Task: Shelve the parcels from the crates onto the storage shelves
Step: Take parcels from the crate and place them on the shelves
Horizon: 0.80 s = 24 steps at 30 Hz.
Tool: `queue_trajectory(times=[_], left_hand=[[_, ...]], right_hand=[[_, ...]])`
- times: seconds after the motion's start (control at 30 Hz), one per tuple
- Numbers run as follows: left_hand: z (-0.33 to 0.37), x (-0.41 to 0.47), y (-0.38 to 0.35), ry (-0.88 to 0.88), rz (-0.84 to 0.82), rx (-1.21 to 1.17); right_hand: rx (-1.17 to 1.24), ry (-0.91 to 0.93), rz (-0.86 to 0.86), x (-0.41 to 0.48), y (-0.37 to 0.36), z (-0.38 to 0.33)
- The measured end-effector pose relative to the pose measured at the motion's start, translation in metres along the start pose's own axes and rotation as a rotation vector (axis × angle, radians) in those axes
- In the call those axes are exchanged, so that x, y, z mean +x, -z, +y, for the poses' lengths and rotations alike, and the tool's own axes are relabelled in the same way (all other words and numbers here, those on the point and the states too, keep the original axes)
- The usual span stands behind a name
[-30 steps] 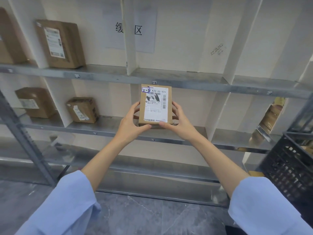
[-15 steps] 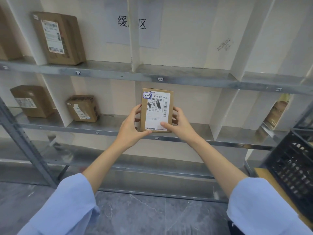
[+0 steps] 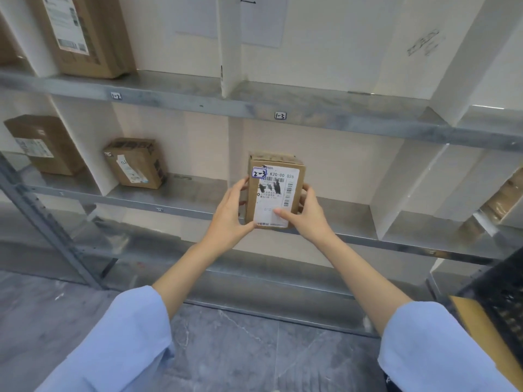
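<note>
Parcel (image 3: 274, 190) now stands lower than before, its base at the shelf (image 3: 368, 239) edge. Left hand (image 3: 229, 213) and right hand (image 3: 307, 215) grip its sides, arms extended forward.

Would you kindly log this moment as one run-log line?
step: shelving | parcel: upright, tagged 2-3, at middle shelf edge | left hand: grip on parcel | right hand: grip on parcel

Loose light-blue sleeves (image 3: 121, 343) cover both upper arms, forearms bare.
</note>
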State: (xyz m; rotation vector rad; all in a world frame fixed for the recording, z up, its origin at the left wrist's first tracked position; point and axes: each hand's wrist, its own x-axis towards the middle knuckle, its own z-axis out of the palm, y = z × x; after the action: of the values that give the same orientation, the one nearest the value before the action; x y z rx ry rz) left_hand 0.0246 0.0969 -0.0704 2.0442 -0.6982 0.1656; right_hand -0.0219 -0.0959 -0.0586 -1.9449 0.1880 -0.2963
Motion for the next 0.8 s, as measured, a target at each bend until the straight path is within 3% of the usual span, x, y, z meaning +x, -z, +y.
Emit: queue_trajectory(times=[0.4,0.8], left_hand=[[-0.084,0.112,-0.06,0.131,-0.025,0.083],[-0.156,0.139,-0.087,0.217,-0.082,0.699]], right_hand=[[0.044,0.01,0.022,0.148,-0.01,0.093],[0.138,-0.017,0.093,0.228,-0.079,0.191]])
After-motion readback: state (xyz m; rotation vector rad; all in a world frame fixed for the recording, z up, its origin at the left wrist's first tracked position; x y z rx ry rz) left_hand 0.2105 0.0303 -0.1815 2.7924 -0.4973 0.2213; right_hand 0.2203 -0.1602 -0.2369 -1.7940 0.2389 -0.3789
